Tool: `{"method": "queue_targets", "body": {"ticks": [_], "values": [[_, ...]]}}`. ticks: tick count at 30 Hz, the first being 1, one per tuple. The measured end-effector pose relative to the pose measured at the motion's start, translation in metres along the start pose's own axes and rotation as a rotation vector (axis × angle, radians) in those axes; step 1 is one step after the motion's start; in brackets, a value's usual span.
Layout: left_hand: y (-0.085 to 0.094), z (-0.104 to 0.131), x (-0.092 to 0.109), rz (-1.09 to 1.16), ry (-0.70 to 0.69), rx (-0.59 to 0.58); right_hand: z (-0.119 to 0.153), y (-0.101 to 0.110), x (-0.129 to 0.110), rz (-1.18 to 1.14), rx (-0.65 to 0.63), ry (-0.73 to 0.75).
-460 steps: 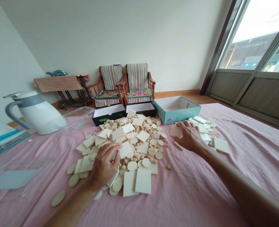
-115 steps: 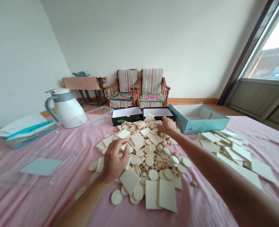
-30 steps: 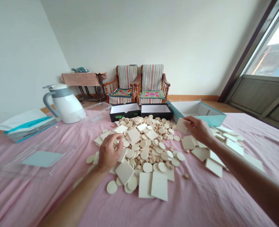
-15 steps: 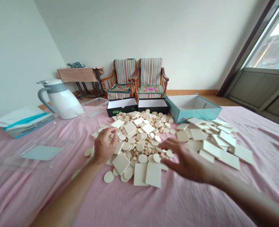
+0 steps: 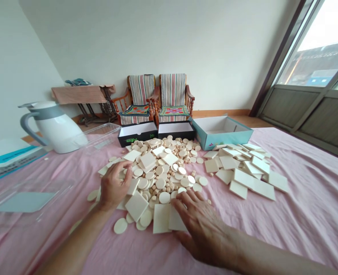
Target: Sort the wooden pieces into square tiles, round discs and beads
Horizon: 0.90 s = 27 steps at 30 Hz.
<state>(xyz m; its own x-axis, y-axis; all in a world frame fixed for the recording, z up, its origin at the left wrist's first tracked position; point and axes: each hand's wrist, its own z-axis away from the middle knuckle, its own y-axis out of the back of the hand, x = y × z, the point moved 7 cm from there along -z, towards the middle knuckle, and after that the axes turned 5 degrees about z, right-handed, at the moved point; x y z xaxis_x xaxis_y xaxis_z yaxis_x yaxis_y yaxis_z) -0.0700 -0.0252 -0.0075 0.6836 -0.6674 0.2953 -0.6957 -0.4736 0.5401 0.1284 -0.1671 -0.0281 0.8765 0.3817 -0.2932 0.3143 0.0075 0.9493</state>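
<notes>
A mixed pile of pale wooden discs [image 5: 164, 197], square tiles [image 5: 136, 206] and small wooden beads lies on the pink cloth. My left hand [image 5: 116, 185] rests at the pile's left side, fingers curled with the thumb apart, holding nothing that shows. My right hand [image 5: 199, 225] is over the near right edge, its fingers spread across a square tile [image 5: 177, 219] that it partly covers. Another square tile [image 5: 161, 218] lies just left of it. More square tiles [image 5: 253, 179] form a separate heap at the right.
Behind the pile stand two black boxes [image 5: 137, 136] [image 5: 176, 131] and a light blue box [image 5: 225, 137]. At the left are a white jug [image 5: 61, 130], clear plastic lids [image 5: 28, 201] and a blue-and-white package [image 5: 12, 162]. Two chairs stand beyond.
My right hand has moved down and left, from above the pile's right side onto the near square tile. The view has turned a little to the right. My left hand stays by the pile.
</notes>
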Motion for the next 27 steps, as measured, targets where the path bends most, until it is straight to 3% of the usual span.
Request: {"method": "queue_targets", "body": {"ticks": [2, 4, 8, 10, 13, 16, 20, 23, 27], "values": [[0.0, 0.0, 0.0, -0.004, 0.004, -0.001, -0.002, 0.007, 0.004, -0.035, 0.036, 0.009], [0.001, 0.0, -0.001, -0.004, 0.01, 0.0, -0.007, 0.025, 0.023, -0.031, 0.141, -0.017], [0.0, 0.0, 0.0, 0.002, 0.005, -0.003, -0.011, 0.074, 0.107, 0.212, 0.464, -0.247], [-0.001, 0.0, 0.0, 0.002, 0.0, -0.012, -0.008, 0.09, 0.152, 0.372, 0.533, -0.401], [-0.002, 0.0, 0.001, 0.003, -0.005, -0.017, -0.002, 0.102, 0.185, 0.453, 0.615, -0.512], [-0.002, 0.0, 0.002, 0.004, -0.011, -0.021, -0.007, 0.091, 0.164, 0.275, 0.517, -0.36], [-0.003, 0.001, 0.002, 0.002, -0.012, -0.023, -0.01, 0.047, 0.094, -0.01, 0.111, -0.126], [-0.003, 0.001, 0.001, 0.007, -0.011, -0.03, -0.004, 0.025, 0.057, 0.061, 0.053, -0.06], [-0.003, 0.001, 0.002, 0.014, -0.008, -0.033, -0.001, 0.006, 0.046, 0.17, 0.064, -0.083]]}}
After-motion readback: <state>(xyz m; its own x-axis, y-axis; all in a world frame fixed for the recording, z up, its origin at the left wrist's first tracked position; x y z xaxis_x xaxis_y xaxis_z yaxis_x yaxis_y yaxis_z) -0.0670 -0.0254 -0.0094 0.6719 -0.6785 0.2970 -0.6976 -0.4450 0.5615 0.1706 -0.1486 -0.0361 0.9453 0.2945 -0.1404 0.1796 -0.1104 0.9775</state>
